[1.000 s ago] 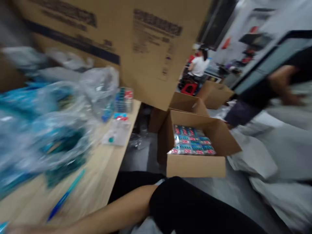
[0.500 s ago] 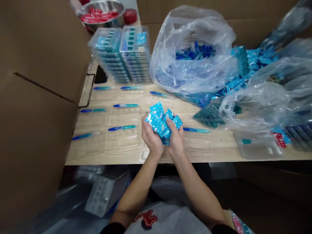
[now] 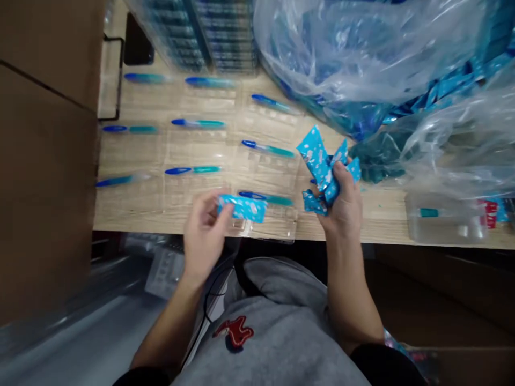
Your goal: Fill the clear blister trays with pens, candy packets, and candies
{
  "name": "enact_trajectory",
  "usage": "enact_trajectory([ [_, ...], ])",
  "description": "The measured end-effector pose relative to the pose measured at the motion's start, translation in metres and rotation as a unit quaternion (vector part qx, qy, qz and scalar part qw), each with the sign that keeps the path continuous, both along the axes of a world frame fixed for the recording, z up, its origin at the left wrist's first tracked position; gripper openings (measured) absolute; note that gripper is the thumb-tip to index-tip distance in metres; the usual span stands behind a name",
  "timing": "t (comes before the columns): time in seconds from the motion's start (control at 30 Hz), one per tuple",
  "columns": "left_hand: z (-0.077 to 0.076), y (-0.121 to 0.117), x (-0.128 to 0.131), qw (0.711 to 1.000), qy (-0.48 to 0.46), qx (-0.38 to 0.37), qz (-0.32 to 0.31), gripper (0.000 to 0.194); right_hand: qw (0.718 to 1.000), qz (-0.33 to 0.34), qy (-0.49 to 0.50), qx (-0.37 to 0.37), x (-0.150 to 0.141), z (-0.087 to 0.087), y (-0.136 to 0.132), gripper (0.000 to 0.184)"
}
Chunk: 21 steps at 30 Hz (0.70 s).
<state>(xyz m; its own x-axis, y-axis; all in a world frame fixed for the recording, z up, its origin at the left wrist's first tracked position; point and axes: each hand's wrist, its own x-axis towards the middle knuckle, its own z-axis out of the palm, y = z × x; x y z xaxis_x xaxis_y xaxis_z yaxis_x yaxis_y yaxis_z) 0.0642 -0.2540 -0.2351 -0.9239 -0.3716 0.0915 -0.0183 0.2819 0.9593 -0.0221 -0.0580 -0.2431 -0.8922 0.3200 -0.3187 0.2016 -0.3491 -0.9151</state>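
Note:
My left hand pinches one flat light-blue packet with white prints, over the front edge of the table. Several more of these blue packets are bunched in my right hand, its thumb pressed on them and the rest of its fingers hidden. Between and behind the hands, clear plastic trays lie in rows, and most hold one blue-and-teal pen-shaped piece. The nearest such piece lies just right of the packet in my left hand.
Stacks of filled clear trays stand at the back. A large plastic bag and another clear bag take up the right. A translucent box sits at the front right, a dark phone at the back left. Cardboard walls the left side.
My hands have moved apart. The left now holds a single packet to the left; the right carries the bunch to the right. The view has tilted further down.

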Motion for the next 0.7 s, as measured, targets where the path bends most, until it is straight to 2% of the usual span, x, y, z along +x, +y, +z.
enact_trajectory([
  [0.03,-0.005,0.006,0.01,0.996,-0.002,-0.079,-0.033,0.016,1.0,-0.007,0.001,-0.003,0.004,0.001,0.005,0.045],
  [0.1,-0.017,0.019,0.024,0.97,0.012,-0.226,-0.087,0.013,1.0,-0.011,0.001,0.003,0.011,0.004,0.013,0.048],
  [0.17,-0.031,0.029,0.03,0.936,0.021,-0.339,-0.095,0.012,1.0,-0.008,0.004,0.027,0.018,0.006,0.019,0.045],
  [0.23,-0.04,0.034,0.028,0.917,0.012,-0.392,-0.076,0.011,0.998,-0.02,0.012,0.054,0.024,0.007,0.022,0.043],
  [0.3,-0.04,0.035,0.02,0.928,0.008,-0.365,-0.069,0.011,0.996,-0.037,0.018,0.074,0.031,0.007,0.021,0.043],
  [0.33,-0.036,0.034,0.015,0.946,0.01,-0.315,-0.074,0.013,0.995,-0.034,0.021,0.09,0.034,0.007,0.019,0.043],
  [0.4,-0.023,0.034,0.003,0.982,0.011,-0.158,-0.099,0.02,0.99,-0.001,0.035,0.138,0.04,0.009,0.013,0.04],
  [0.47,-0.008,0.033,-0.013,0.992,-0.008,-0.013,-0.127,0.024,0.981,0.041,0.051,0.183,0.043,0.01,0.007,0.036],
  [0.5,-0.002,0.032,-0.023,0.99,-0.021,0.029,-0.135,0.024,0.979,0.049,0.054,0.192,0.043,0.01,0.005,0.034],
  [0.6,0.002,0.025,-0.066,0.991,-0.018,0.056,-0.123,0.02,0.985,0.003,0.036,0.169,0.037,0.008,0.005,0.035],
  [0.7,-0.013,0.015,-0.13,0.996,0.046,0.013,-0.072,0.017,0.988,-0.057,0.022,0.141,0.028,0.002,0.015,0.039],
])
